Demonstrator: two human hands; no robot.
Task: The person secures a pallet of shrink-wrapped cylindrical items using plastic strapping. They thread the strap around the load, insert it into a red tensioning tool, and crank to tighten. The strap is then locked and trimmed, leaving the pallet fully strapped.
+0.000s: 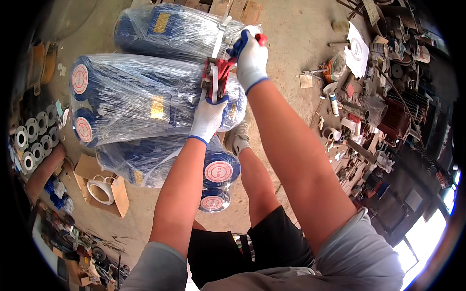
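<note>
A red strapping tensioner (223, 69) rests on a stretch-wrapped bundle of blue, round-ended parts (126, 89). White strap (222, 35) runs through the tool and over a second wrapped bundle (141, 31) farther off. My left hand (208, 118), in a white glove with blue fingers, is closed at the tool's near end, its fingertips partly hidden. My right hand (252, 60), in a matching glove, wraps round the tool's red-tipped handle, to the right of the tool body. Nearer me lies another wrapped bundle (145, 160) with round red-and-white labels on its ends.
Wooden pallet boards (242, 10) show beyond the bundles. At the left stand an open cardboard box (119, 196) with a white ring-shaped part and several grey flanges (31, 127). Scrap, pipes and a white-and-blue tube (334, 104) litter the right side. My shoe (237, 138) is beside the bundles.
</note>
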